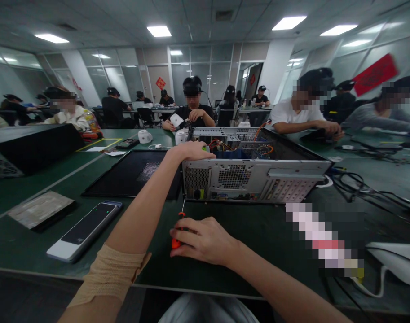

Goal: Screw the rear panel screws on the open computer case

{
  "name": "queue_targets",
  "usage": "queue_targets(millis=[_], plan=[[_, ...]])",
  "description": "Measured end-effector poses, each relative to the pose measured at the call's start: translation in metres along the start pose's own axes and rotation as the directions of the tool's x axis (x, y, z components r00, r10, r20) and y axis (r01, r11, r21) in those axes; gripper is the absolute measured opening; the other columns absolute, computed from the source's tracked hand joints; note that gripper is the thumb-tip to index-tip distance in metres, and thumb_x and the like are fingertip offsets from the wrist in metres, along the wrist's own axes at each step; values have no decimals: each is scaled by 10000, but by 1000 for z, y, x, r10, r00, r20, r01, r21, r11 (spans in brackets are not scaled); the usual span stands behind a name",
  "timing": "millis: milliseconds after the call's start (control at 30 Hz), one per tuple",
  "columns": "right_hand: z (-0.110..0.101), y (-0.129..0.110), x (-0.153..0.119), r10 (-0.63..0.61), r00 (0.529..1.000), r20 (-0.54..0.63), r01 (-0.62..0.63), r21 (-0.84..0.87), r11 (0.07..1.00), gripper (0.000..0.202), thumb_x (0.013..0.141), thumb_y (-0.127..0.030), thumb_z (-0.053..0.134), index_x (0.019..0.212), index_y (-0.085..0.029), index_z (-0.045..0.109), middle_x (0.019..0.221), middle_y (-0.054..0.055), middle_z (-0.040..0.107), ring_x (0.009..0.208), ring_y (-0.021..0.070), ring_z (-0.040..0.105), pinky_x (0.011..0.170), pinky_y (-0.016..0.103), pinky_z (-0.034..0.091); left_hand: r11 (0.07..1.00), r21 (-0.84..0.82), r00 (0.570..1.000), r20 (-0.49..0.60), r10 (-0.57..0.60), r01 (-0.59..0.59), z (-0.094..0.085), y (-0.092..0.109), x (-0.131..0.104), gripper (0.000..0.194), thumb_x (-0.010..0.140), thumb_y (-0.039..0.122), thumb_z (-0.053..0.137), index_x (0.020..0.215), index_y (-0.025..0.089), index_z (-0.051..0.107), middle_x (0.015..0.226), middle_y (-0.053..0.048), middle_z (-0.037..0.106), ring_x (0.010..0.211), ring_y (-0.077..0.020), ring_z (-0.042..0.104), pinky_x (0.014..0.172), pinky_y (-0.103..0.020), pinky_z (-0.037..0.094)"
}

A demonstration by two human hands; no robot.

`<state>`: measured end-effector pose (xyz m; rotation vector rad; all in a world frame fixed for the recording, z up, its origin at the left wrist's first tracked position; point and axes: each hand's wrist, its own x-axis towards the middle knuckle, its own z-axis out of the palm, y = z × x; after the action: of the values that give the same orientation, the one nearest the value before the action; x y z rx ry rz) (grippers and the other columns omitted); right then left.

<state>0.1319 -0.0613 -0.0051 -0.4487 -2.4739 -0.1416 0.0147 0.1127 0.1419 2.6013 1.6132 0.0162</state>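
Note:
An open computer case [258, 179] lies on the green table, its rear panel with grilles and ports facing me. My left hand [194, 151] rests on the top left edge of the case, beside a small green item; its fingertips reach partly over the rim. My right hand [203, 237] is closed around a screwdriver [176, 242] with an orange and black handle. The thin shaft points up and away, its tip near the lower left corner of the rear panel. Wires and a drive bay show inside the case.
A black side panel [124, 175] lies left of the case. Nearer are a power bank [85, 231] and a flat silver drive [41, 209]. Another black case [36, 146] stands far left. Cables [363, 184] spread on the right. Several people sit around the tables.

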Motion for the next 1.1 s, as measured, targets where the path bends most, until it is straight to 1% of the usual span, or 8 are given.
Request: queue_targets(millis=[133,300,500,667,767,900,1000,1100], plan=[[-1,-3,2,-9,975,223,5,19,1000,408,991,-514,474,1201,-184,589,1205,64,665,878,140,698,585,227,485,1000,-4,1000,0,-8,8,0,0,-1,925,794,789,406,1478,165,422,1489,-157,474,1259,-364,512,1014,-441,411],[-5,-10,8,80,947,312,-110,81,991,355,985,-462,525,1187,-171,545,1233,58,667,950,179,692,690,283,525,999,2,999,1,-32,32,-2,3,-5,878,799,776,414,1482,224,417,1501,-118,470,1283,-356,494,1026,-440,397],[1,-11,7,45,966,256,-70,92,993,273,1035,-364,427,1146,-155,563,1204,69,652,922,166,665,732,284,524,1000,-14,1000,-13,-6,6,-1,3,-3,878,804,772,413,1485,218,419,1492,-117,482,1282,-356,492,1022,-431,402],[4,-7,2,65,987,149,-79,89,993,432,928,-591,538,1077,-194,618,1171,87,598,788,149,618,614,267,494,1000,-9,1000,-8,-15,15,0,1,-2,924,787,801,403,1485,196,418,1487,-138,480,1275,-367,494,1020,-448,405],[3,-7,1,104,989,102,-109,49,993,342,962,-516,529,1118,-224,616,1148,82,585,768,125,599,569,231,446,1000,-19,1000,-14,-1,1,1,-1,0,946,781,816,400,1483,182,419,1488,-154,475,1273,-379,493,1027,-469,393],[-1,-6,3,150,987,57,-155,102,983,447,916,-584,569,1100,-176,573,1076,61,632,877,139,633,581,221,445,1000,-19,1000,-13,-8,8,2,-3,3,946,765,827,402,1478,205,425,1493,-137,473,1273,-370,494,1029,-454,391],[-1,-6,3,108,993,43,-112,98,989,379,933,-557,562,1012,-188,595,1095,36,637,834,116,633,563,220,436,1000,-20,1000,-9,-10,9,2,-2,2,935,772,812,409,1483,206,419,1501,-135,464,1282,-378,484,1030,-465,384],[-1,-7,3,72,996,54,-75,51,996,326,979,-502,509,1088,-213,612,1145,47,614,772,104,611,534,216,426,1000,-15,1000,-3,-6,6,0,0,-2,930,785,799,405,1483,184,418,1496,-149,466,1284,-376,482,1028,-461,385]])
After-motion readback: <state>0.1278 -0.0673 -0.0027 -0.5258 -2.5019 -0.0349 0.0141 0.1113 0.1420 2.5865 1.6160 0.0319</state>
